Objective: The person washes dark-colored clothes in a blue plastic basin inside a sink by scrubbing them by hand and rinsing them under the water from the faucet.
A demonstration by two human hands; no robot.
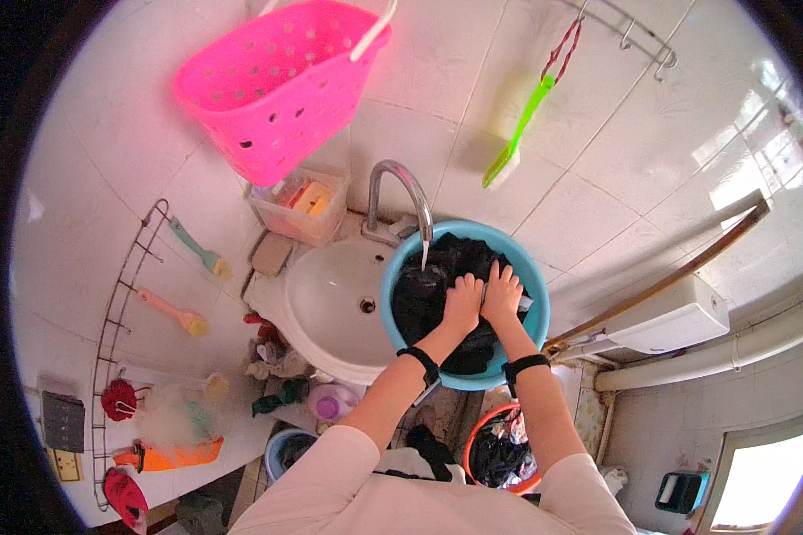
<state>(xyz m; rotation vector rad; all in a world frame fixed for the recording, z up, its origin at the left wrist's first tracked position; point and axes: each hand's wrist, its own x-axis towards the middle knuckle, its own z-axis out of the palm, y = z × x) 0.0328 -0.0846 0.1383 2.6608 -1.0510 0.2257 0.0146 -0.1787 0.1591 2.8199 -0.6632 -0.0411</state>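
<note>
Black cloth (pixel 418 301) fills much of a light-blue plastic basin (pixel 542 314), which stands over the right side of the white sink (pixel 334 301). My left hand (pixel 465 304) has its fingers bent into the wet cloth. Close beside it, my right hand (pixel 502 291) grips the cloth as well, its fingers slightly apart. The fabric under both palms is hidden. A thin stream of water runs from the curved chrome faucet (pixel 401 177) into the basin. A small pale patch (pixel 525 304) shows at the cloth's right edge.
A pink perforated basket (pixel 288 100) hangs above a clear plastic box (pixel 308 207). Brushes hang on the tiled wall, among them a green one (pixel 518 137). A wooden stick (pixel 669 287) leans at right. Below stand an orange-rimmed bin (pixel 470 448) and a purple-capped bottle (pixel 333 402).
</note>
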